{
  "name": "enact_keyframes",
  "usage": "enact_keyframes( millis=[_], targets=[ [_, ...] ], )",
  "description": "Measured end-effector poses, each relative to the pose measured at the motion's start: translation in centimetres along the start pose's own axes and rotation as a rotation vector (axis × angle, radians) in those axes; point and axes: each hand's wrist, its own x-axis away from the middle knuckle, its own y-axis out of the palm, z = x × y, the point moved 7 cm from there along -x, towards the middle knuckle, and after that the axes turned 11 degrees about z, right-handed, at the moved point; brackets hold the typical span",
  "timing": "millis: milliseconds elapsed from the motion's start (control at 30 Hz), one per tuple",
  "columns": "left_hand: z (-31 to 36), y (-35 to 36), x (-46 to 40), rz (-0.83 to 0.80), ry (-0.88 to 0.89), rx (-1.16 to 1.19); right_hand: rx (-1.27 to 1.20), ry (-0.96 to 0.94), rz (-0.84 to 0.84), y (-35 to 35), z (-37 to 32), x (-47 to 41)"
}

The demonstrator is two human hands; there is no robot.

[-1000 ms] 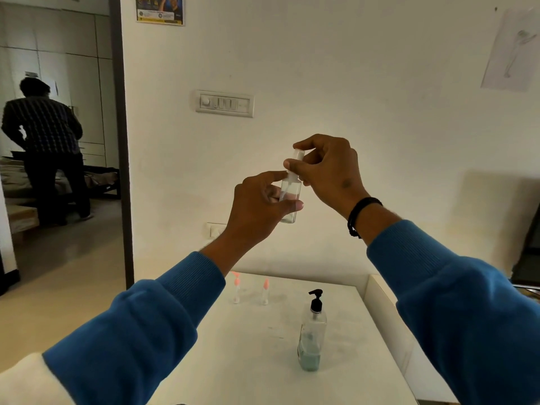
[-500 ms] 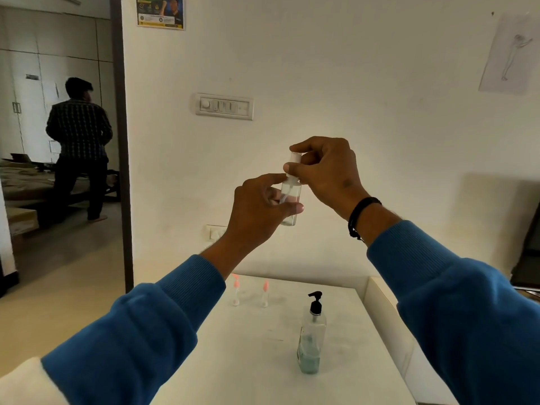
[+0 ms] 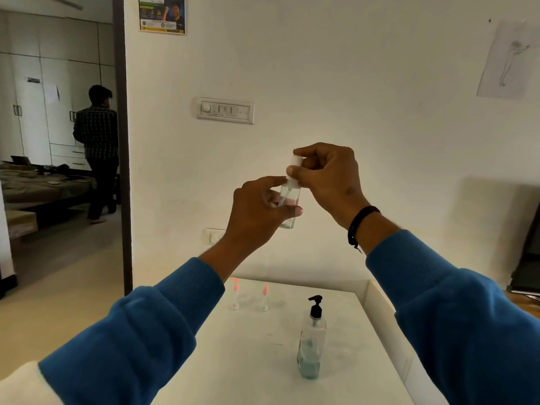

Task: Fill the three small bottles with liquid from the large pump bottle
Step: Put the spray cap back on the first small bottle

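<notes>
With the large pump bottle (image 3: 312,343) standing ready on the counter (image 3: 251,361), two pink-capped small bottles (image 3: 264,298) waiting just behind it, the left hand (image 3: 257,211) steadies a clear small bottle (image 3: 289,204) high above while the right hand (image 3: 327,176) pinches its white cap (image 3: 295,166), apparently twisting it.

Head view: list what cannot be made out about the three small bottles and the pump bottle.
- Small clear spray bottle: fill level unclear; left hand covers its middle.
- Its white cap: screwed tight or loose, hidden by right hand.
- Two small pink-capped bottles on the white table: too small to see contents.
- Large clear black-pump bottle: label unreadable.
</notes>
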Motion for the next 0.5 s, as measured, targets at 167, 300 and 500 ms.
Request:
enact_keyframes(
  millis=[167,300,500],
  targets=[
    [0.13,0.15,0.29,-0.006,0.000,0.022,0.062,-0.072,0.049,0.02,-0.59,0.53],
    [0.65,-0.01,-0.07,-0.010,0.026,0.010,-0.029,0.018,0.067,-0.24,-0.04,0.58],
    [0.17,-0.07,-0.03,0.003,0.018,-0.005,0.011,0.005,0.044,-0.13,-0.16,0.60]
  ],
)
